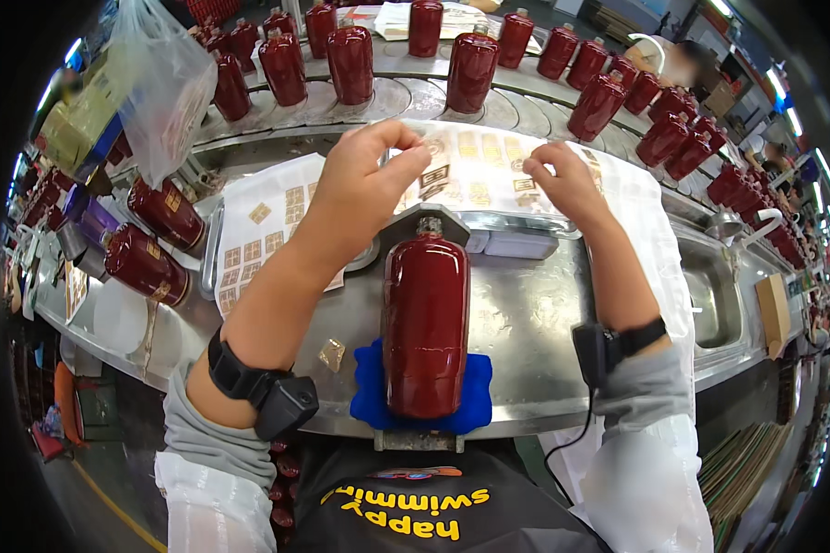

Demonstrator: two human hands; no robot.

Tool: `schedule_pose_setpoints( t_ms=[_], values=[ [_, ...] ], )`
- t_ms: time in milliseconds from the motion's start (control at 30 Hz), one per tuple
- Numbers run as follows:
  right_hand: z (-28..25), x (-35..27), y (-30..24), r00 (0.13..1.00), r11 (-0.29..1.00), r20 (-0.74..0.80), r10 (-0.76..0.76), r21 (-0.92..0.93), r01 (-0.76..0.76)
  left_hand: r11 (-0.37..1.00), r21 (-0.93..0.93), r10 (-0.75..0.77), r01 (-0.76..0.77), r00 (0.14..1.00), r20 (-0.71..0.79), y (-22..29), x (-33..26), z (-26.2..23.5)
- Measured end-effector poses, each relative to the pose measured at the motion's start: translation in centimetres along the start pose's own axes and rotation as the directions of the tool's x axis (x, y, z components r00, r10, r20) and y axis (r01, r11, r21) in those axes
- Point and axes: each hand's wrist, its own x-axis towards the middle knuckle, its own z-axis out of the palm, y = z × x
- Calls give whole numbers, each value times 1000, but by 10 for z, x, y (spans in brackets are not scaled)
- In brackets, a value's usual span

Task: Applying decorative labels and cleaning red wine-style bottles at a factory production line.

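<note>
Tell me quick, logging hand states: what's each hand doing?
Left hand: pinched on the label sheet.
Right hand: fingertips curled on the same sheet; grip cannot be told.

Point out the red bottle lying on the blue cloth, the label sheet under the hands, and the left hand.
red bottle (425,323), head view, middle of its body.
label sheet (480,170), head view, printed area between the hands.
left hand (364,184), head view, back of the hand.
</note>
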Motion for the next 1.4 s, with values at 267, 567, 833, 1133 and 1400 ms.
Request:
schedule_pose_setpoints(
  t_ms=[267, 567, 833, 1133, 1400],
  values=[
    [19, -5, 13, 980, 807, 31, 199, -573, -145, 968, 186, 175, -167, 984, -29, -4, -17, -8],
    [-39, -41, -144, 870, 861, -74, -487, 124, 493, 788, 470, 418, -398, 906, 65, 21, -36, -3],
    [-63, -88, -151, 905, 887, -79, -417, 183, 425, 883, 249, 375, -399, 917, 138, 25, -106, -7],
    [-54, -128, -152, 970, 913, -35, -241, 332, 239, 847, 448, 196, -286, 952, 236, -37, -199, 20],
    [-54, -116, -167, 947, 870, 20, -320, 403, 285, 820, 426, 354, -382, 924, 146, -27, -183, 25]
  ],
)
